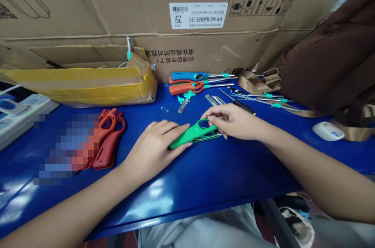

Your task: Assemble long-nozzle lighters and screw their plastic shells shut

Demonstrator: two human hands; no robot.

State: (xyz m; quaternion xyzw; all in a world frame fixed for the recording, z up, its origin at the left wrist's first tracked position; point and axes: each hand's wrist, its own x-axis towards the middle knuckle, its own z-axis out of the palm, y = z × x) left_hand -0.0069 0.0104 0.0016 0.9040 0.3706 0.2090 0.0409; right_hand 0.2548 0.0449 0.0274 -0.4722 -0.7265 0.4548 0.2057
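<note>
A green plastic lighter shell (191, 134) lies on the blue table (205, 173) between my hands. My left hand (154, 148) rests on its handle end, fingers curled over it. The trigger end of the shell is pinched by the closed fingers of my right hand (234, 121). Just behind my right hand lies a black-handled screwdriver (243, 106).
Blue and orange assembled lighters (193, 82) lie at the back, with metal tubes with teal tips (272, 99) to their right. Red shells (109, 138) sit left. A yellow-taped cardboard box (88, 84), a white mouse (326, 131) and a brown bag (331, 56) border the table.
</note>
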